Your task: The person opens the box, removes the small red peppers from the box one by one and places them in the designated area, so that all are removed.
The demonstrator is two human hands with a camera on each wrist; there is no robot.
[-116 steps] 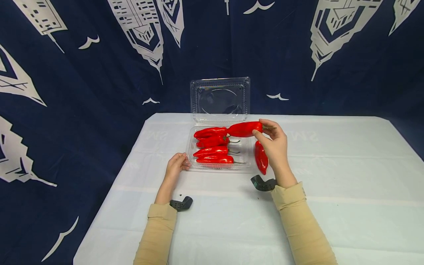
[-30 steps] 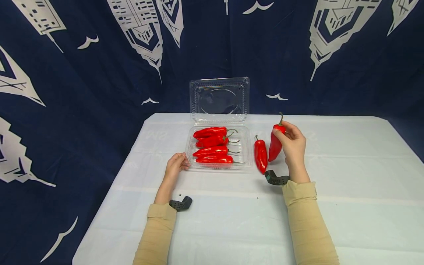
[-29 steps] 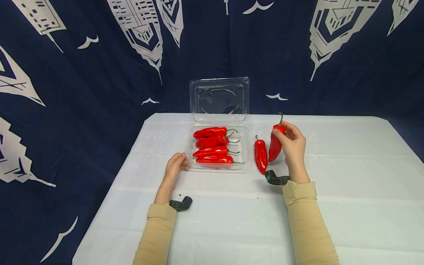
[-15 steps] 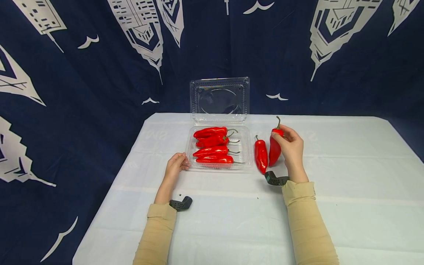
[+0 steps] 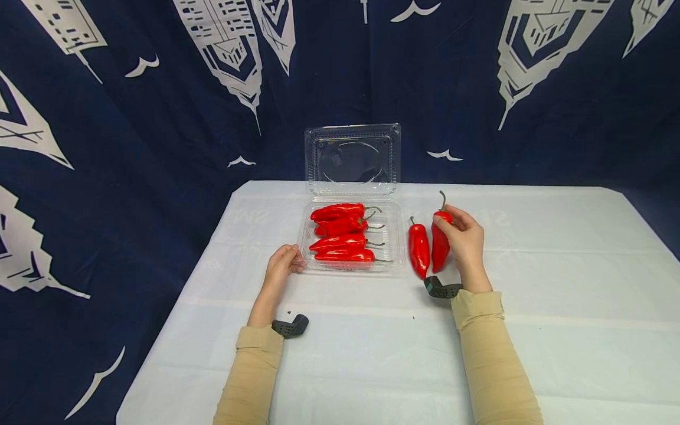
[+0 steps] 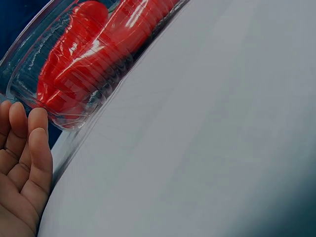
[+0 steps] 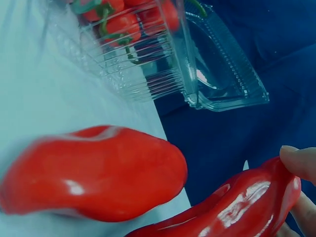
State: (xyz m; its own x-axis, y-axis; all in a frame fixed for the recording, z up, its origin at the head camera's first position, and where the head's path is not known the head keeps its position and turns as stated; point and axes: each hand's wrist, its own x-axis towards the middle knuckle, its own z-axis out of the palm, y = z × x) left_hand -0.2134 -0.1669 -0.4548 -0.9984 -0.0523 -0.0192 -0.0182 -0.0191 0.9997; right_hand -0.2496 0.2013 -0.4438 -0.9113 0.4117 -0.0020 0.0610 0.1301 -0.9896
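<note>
My right hand (image 5: 464,239) pinches a red chili pepper (image 5: 440,248) near its stem end, between thumb and fingers. Its stem points away from me and its tip reaches down close to the table. Just left of it lies another red chili pepper (image 5: 418,251), large in the right wrist view. Several more peppers (image 5: 344,241) lie side by side in a clear plastic clamshell container (image 5: 394,236), stems to the right. My left hand (image 5: 280,265) is at the container's left side; in the left wrist view its slightly bent fingers (image 6: 38,118) lie against the corner.
The container's clear lid (image 5: 353,162) stands raised at the back, in front of a dark blue patterned curtain (image 5: 467,118). A white cloth covers the table (image 5: 366,354). Dark wrist cameras are strapped at both wrists. A few tiny dark specks dot the cloth.
The right hand has carried its pepper from over the container to the right, turned it stem-away, and lowered it beside the loose pepper. The left hand has stayed in place.
</note>
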